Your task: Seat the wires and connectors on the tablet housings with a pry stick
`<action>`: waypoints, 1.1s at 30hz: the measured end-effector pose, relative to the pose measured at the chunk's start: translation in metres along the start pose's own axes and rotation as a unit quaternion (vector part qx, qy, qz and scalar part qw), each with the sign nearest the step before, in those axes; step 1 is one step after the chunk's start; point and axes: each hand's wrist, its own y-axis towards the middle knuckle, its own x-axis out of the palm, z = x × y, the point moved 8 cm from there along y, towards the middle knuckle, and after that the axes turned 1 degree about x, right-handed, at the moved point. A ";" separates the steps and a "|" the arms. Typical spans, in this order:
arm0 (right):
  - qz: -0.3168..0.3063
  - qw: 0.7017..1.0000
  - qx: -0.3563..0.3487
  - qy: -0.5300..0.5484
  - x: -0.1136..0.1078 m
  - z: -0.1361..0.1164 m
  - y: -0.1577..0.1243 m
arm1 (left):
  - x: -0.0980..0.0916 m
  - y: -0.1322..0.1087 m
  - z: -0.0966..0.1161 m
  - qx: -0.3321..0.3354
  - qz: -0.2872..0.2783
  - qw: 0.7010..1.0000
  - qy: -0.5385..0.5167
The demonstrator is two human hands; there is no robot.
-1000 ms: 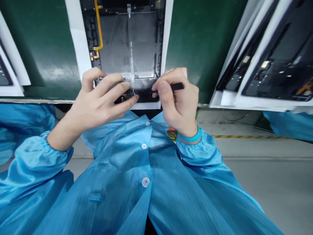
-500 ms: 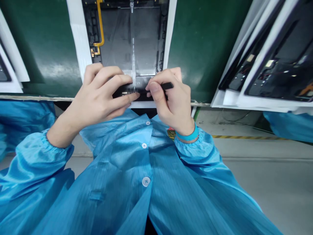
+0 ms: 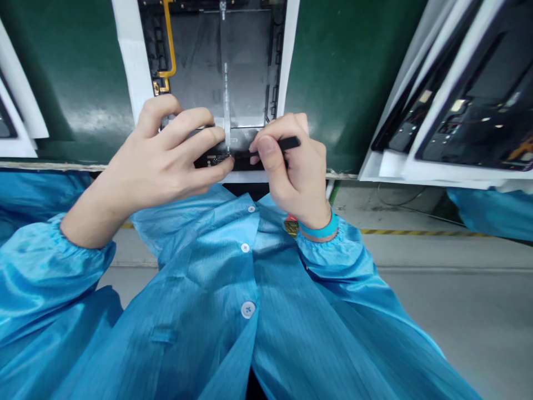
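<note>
A dark tablet-like housing [image 3: 200,61] lies open in front of me. Down its middle runs a silver flat ribbon cable [image 3: 226,94], ending beside a small circuit board [image 3: 212,160] near the bottom edge. My left hand [image 3: 166,153] rests palm down with its fingers apart; one fingertip touches the board area by the cable's lower end. In a pinch, my right hand [image 3: 297,172] holds a thin black hand tool [image 3: 290,143]. Its tip points left toward the same cable end; exact contact is too small to make out.
White sheeting [image 3: 125,50] lies under the housing on a green bench mat [image 3: 333,72]. An orange flex cable [image 3: 170,44] runs along the housing's left side. More housings [image 3: 470,122] on white sheets lie at right. Blue cloth [image 3: 491,214] shows beyond the bench edge.
My left hand has shifted slightly left, its lower fingertip drawn back a little, uncovering more of the circuit board. The tool in my right hand has tilted and moved slightly right.
</note>
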 end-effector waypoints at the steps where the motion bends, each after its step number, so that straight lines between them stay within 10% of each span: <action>1: 0.006 1.000 -0.007 -0.002 -0.001 -0.002 0.000 | 0.000 0.002 0.001 -0.005 -0.010 1.000 0.000; 20: 0.027 0.996 -0.082 -0.019 -0.004 -0.013 0.000 | 0.000 0.003 0.011 0.150 -0.048 0.967 0.199; 33: -0.029 0.999 0.009 0.016 0.005 0.002 0.000 | 0.014 -0.019 -0.008 0.150 -0.040 0.978 0.141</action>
